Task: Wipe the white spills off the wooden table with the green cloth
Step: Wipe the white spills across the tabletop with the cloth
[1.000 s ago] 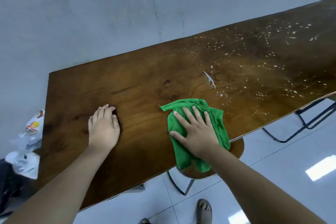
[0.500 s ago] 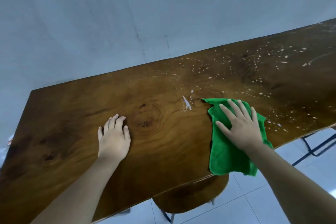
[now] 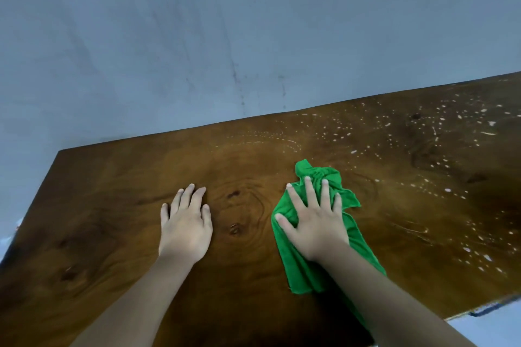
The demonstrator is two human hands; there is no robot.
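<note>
The green cloth (image 3: 307, 270) lies bunched on the dark wooden table (image 3: 112, 219), right of centre. My right hand (image 3: 313, 222) presses flat on top of it with fingers spread. My left hand (image 3: 186, 225) rests flat on the bare wood to the left, palm down, holding nothing. White spills (image 3: 439, 149) dot the right part of the table as many small flecks and faint streaks, from the far edge down to the near right edge. The wood under and left of the cloth shows no white marks.
A pale blue-grey wall (image 3: 225, 36) runs right behind the table's far edge. The table's left end (image 3: 33, 200) and near right edge (image 3: 485, 307) drop off to a light floor. A dark chair frame piece (image 3: 487, 311) shows below that near edge.
My right hand slid the cloth to the right, then back left and farther from me; the white streak near the wood knots is gone. The view tilted up, hiding the floor and stool.
</note>
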